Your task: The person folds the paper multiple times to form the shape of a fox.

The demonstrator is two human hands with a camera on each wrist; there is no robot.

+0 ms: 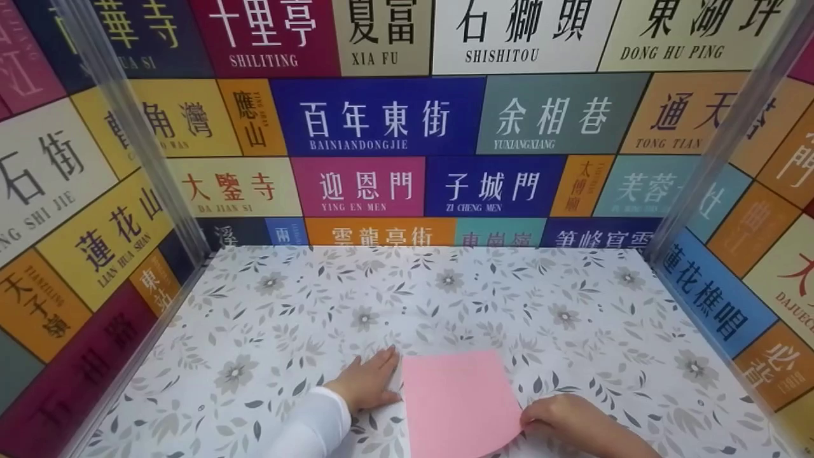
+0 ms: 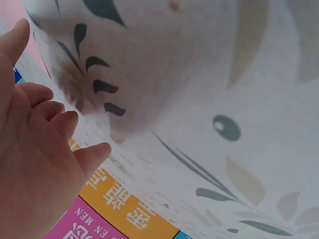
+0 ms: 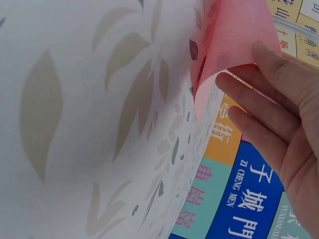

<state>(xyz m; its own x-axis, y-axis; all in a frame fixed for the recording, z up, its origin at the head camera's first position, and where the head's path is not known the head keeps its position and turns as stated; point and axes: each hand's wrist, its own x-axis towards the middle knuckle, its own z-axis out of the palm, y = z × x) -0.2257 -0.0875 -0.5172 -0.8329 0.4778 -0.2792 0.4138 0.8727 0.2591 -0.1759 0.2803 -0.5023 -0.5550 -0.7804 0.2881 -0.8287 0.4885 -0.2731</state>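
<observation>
A square sheet of pink paper (image 1: pixel 458 404) lies at the near middle of the table, its lower right side lifted and curving. My right hand (image 1: pixel 566 416) pinches that right edge; in the right wrist view, the thumb is on the sheet (image 3: pixel 244 32) and the other fingers (image 3: pixel 254 97) extend loosely below. To the left of the paper, my left hand (image 1: pixel 369 381) rests on the tabletop with fingers extended and spread, holding nothing. The left wrist view shows this hand (image 2: pixel 40 159) near the surface, with a sliver of pink behind the thumb.
A white cloth with grey flowers and leaves (image 1: pixel 445 305) covers the table. Colourful panels with Chinese place names (image 1: pixel 381 117) stand behind it and on both sides. Clear strips (image 1: pixel 140 146) run up the corners.
</observation>
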